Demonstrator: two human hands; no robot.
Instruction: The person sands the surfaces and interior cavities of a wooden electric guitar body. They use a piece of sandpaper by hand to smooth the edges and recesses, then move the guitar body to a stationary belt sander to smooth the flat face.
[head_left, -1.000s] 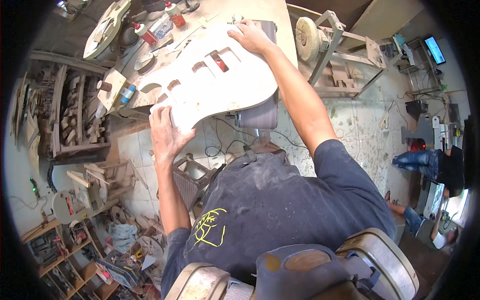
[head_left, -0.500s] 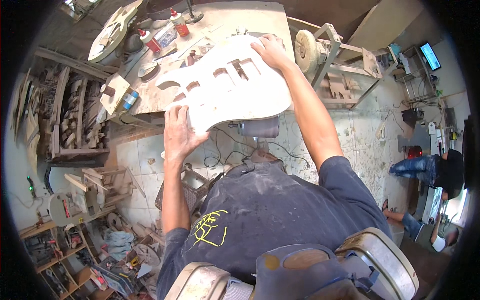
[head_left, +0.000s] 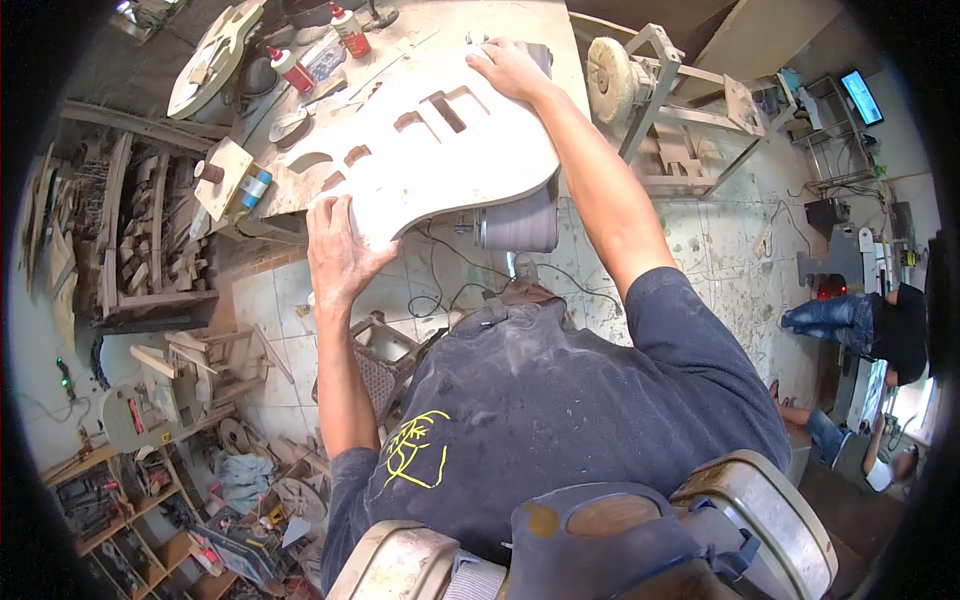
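A pale, unpainted electric guitar body (head_left: 470, 165) with several routed cavities lies level between my hands, over the near edge of the workbench. My left hand (head_left: 345, 245) grips its near left end around the horn, the thumb along the edge. My right hand (head_left: 512, 70) is closed over its far right edge, fingers on the top face. Just right of the body, a grey sanding belt on a roller (head_left: 520, 225) sticks out past the bench edge. The body covers part of that belt, so I cannot tell whether they touch.
Two red glue bottles (head_left: 350, 35) and another guitar body (head_left: 212, 60) are on the far left of the workbench (head_left: 425, 25). A buffing wheel (head_left: 608, 80) on a wooden frame stands to the right. Cables (head_left: 440, 285) cross the tiled floor. Two people are at the far right.
Both hands have shifted the guitar body to the left and slightly away from me. More of the sanding belt now shows beside it. Both hands keep their hold.
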